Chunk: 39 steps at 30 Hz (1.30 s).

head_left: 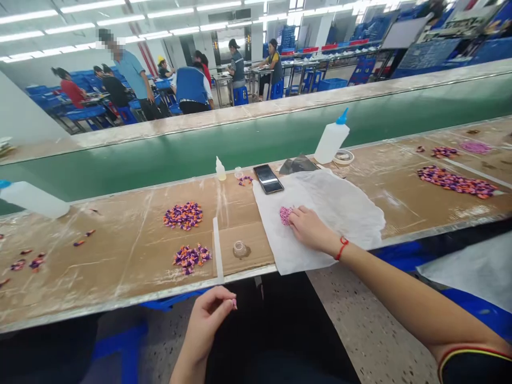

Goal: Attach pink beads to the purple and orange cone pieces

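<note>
My left hand (214, 314) hovers in front of the table edge, above my lap, with thumb and forefinger pinching a small pink piece (234, 303). Over on the white sheet (340, 197), my right hand (309, 228) has its fingertips together at the edge of a small heap of pink-and-white pieces (285, 215); what they grip, if anything, is hidden. Left of the sheet, a small round cup (240, 248) sits on a cardboard square (256, 240). Two piles of purple-and-orange pieces, one farther back (183, 215) and one nearer (192, 258), lie to the left.
A phone (268, 178) lies at the sheet's back corner. Behind it stand a large white bottle (332, 141), a tape roll (343, 157) and a small dropper bottle (220, 169). More pieces (456, 181) lie at right. Beyond runs a green belt (180, 152); several people work farther off.
</note>
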Tool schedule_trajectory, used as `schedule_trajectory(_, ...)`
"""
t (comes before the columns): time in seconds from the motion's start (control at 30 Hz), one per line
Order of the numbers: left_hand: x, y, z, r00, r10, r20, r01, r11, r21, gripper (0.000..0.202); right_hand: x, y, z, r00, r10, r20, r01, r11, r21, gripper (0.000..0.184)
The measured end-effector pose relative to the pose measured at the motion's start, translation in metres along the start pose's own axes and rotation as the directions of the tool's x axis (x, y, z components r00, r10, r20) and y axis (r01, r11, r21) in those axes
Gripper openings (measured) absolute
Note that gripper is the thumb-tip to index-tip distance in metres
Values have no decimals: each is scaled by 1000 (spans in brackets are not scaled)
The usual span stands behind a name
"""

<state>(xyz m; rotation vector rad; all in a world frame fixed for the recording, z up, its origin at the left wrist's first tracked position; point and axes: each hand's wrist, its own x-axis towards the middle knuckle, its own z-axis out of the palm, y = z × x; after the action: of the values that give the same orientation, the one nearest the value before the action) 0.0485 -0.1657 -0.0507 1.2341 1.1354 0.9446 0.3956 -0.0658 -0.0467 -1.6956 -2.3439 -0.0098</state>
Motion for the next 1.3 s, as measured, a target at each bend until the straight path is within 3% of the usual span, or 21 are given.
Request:
schedule_trajectory(0.13, 9, 15, 13, 1000, -9, 9, 8, 1000, 17, 37, -5, -4, -6, 997, -39, -59, 43, 997, 67, 17)
schedule_trajectory(0.37, 44, 68, 59, 952, 212, 220, -246, 959, 142, 23, -24, -50, -58, 969, -221, -114, 245, 926, 288, 16)
schedule_trajectory(0.47, 56, 80, 74, 928, 274, 252, -319, 935, 157, 21, -31, -72, -81, 928, -303, -215, 366, 848, 383, 14)
schedule_trajectory(0.57, 60, 87, 82, 909, 326, 261, -376, 911, 171, 20, -34, -85, -93, 902, -348, -256, 423, 832, 360, 15)
schedule_trajectory(0.87, 56, 94, 84, 872, 390, 296, -457, 864, 211, 20, -35, -93, -95, 867, -442, -231, 476, 872, 118, 17)
schedule_trajectory(1.0, 56, 91, 87, 886, 375, 272, -436, 875, 213, 19, -36, -96, -93, 873, -430, -231, 457, 886, 76, 17)
schedule_trajectory(1.1, 56, 87, 90, 915, 334, 228, -375, 912, 165, 19, -36, -97, -92, 878, -395, -269, 442, 886, 141, 19)
schedule_trajectory(1.3, 52, 89, 89, 946, 266, 183, -281, 958, 59, 22, -39, -98, -97, 924, -240, -298, 355, 828, 434, 13)
